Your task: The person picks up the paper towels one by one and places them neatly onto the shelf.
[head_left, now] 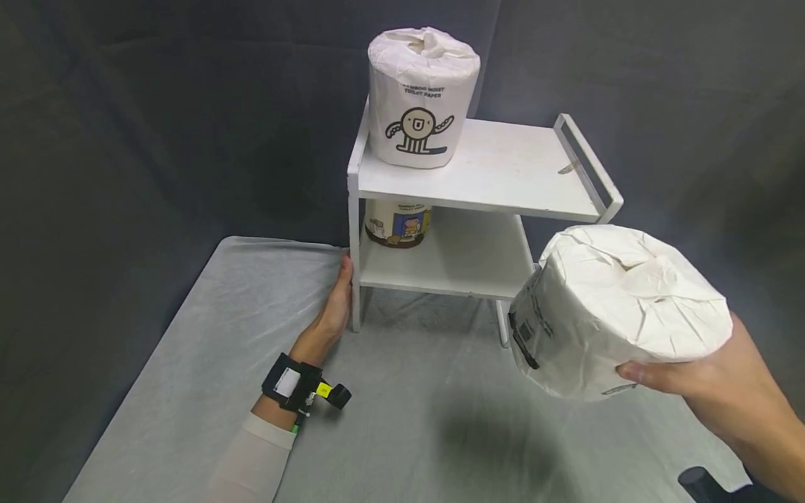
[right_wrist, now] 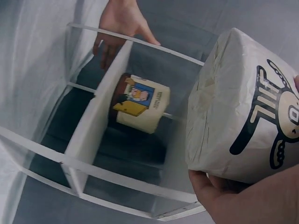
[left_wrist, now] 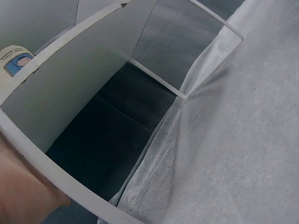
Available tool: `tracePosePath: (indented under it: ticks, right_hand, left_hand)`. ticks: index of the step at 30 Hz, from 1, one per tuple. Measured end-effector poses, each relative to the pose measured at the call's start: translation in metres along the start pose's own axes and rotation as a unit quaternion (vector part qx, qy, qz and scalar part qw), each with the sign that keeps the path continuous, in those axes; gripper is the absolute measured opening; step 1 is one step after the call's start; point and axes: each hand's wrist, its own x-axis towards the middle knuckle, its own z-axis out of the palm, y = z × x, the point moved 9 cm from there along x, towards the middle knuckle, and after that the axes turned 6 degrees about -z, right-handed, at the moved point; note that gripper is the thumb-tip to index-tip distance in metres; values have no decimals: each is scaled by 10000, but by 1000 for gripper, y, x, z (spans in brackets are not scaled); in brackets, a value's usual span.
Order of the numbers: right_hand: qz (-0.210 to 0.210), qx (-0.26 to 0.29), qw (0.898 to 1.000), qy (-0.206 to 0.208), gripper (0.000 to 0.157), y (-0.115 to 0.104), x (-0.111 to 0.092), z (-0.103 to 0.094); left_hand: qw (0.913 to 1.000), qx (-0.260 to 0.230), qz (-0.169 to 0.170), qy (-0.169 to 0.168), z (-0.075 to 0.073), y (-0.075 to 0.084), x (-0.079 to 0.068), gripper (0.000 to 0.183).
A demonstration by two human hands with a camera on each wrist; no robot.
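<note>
My right hand (head_left: 723, 377) grips a white paper-wrapped toilet paper roll (head_left: 616, 314), raised in front of the shelf's right side, its top tilted toward me. The right wrist view shows a black cartoon print on this roll (right_wrist: 261, 107). My left hand (head_left: 330, 318) rests against the left upright of a white two-tier shelf (head_left: 497, 168), fingers extended along its outer side in the right wrist view. Another wrapped roll (head_left: 421, 105) stands upright at the left of the upper tier. Below it, a roll with a colourful picture (head_left: 399, 223) sits on the lower tier, its top hidden.
The shelf stands on a table covered with pale grey cloth (head_left: 390, 419). A raised rail (head_left: 588, 168) edges the upper tier's right end. Dark grey fabric (head_left: 189, 105) hangs behind. A black wrist device (head_left: 292, 384) is strapped to my left wrist.
</note>
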Motion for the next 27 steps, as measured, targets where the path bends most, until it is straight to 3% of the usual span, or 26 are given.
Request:
tracePosePath:
  ticks: [3, 7, 8, 13, 20, 24, 27]
  right_hand:
    - [40, 326, 9994, -55, 95, -6, 7, 2]
    - [56, -216, 9997, -112, 96, -14, 15, 2]
    - [22, -583, 9982, -116, 97, -17, 17, 2]
    - [-97, -1329, 9911, -6, 98, -29, 34, 0]
    - [-11, -1373, 9905, 112, 89, -39, 56, 2]
    - [-91, -380, 9991, 154, 84, -42, 63, 6]
    - [-211, 675, 9973, 186, 85, -46, 69, 10]
  left_hand:
    - [10000, 3, 37, -18, 0, 0, -1, 108]
    - [9999, -32, 132, -50, 0, 2, 0, 105]
    - [9999, -47, 153, -49, 0, 2, 0, 104]
    - [9997, -69, 206, -81, 1, 4, 0, 101]
    - [9998, -12, 197, 7, 0, 5, -1, 103]
    - [9998, -35, 185, 19, 0, 6, -1, 103]
    - [9999, -18, 142, 29, 0, 4, -1, 103]
